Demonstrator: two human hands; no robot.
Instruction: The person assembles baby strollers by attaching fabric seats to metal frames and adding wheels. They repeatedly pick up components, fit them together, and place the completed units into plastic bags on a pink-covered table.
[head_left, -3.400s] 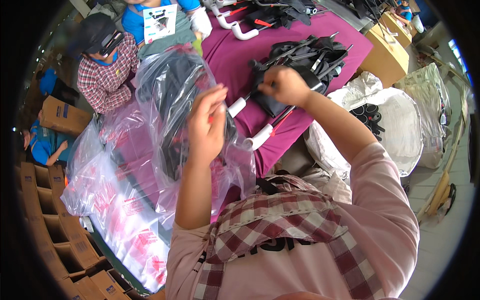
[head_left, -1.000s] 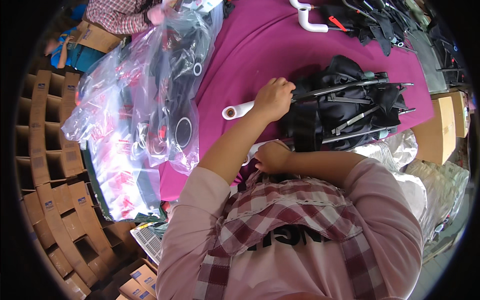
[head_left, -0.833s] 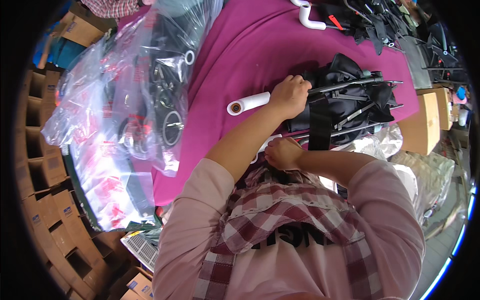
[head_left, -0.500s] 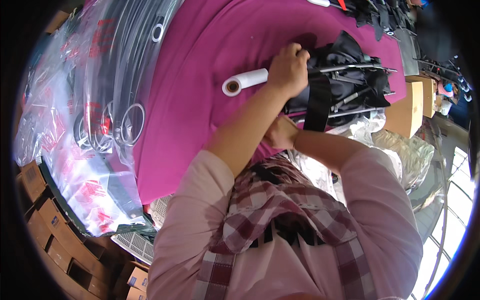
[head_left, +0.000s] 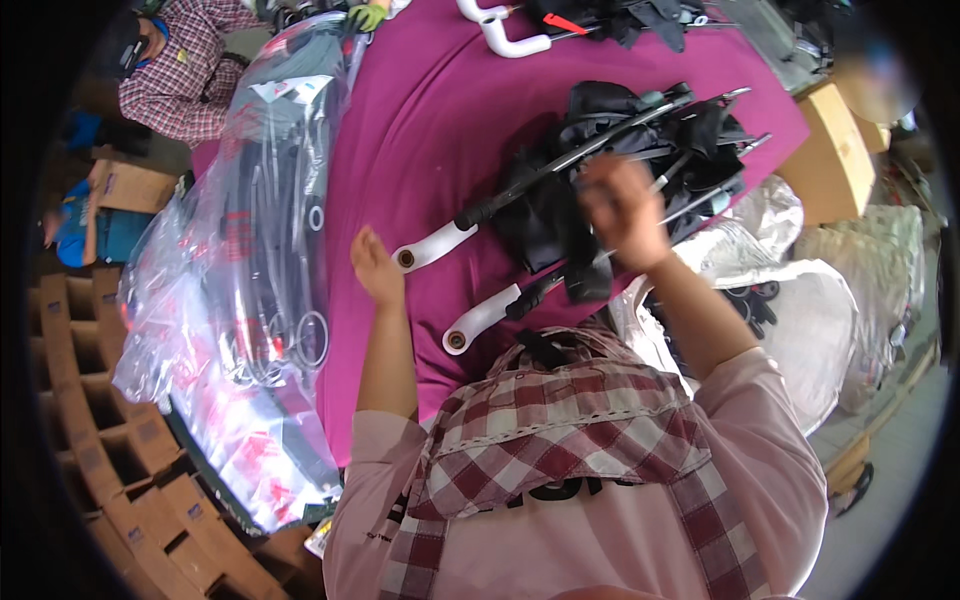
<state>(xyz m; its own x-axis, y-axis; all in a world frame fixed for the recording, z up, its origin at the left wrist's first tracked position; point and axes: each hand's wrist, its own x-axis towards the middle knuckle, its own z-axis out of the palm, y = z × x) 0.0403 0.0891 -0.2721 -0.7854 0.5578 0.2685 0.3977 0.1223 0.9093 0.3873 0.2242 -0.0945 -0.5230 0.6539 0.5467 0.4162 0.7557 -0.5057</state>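
A folded frame of metal tubes with bunched black fabric point(head_left: 535, 225), looking like a folded stroller, lies slantwise on the purple cloth point(head_left: 430, 130). Two white curved handles, an upper one point(head_left: 438, 246) and a lower one point(head_left: 484, 318), stick out from its near left end. Beside the upper handle's tip is my left hand point(head_left: 378, 272), fingers stretched out and holding nothing visible. My right hand point(head_left: 628, 212) is over the black fabric and tubes. Motion blurs its fingers, so whether it grips anything cannot be made out. A black strap point(head_left: 588, 280) hangs below it.
Clear plastic bags point(head_left: 270, 200) with tubes and rings line the left. Behind them are a co-worker's checked sleeve point(head_left: 180, 75) and green glove point(head_left: 367, 16). Another white-handled frame point(head_left: 515, 42) lies at the far edge. Cartons point(head_left: 825, 150) and a white sack point(head_left: 800, 330) stand right.
My left hand has moved left, off the black fabric to beside the handle. My right hand has moved up and right over the frame. The frame now lies slanted, with both handles showing.
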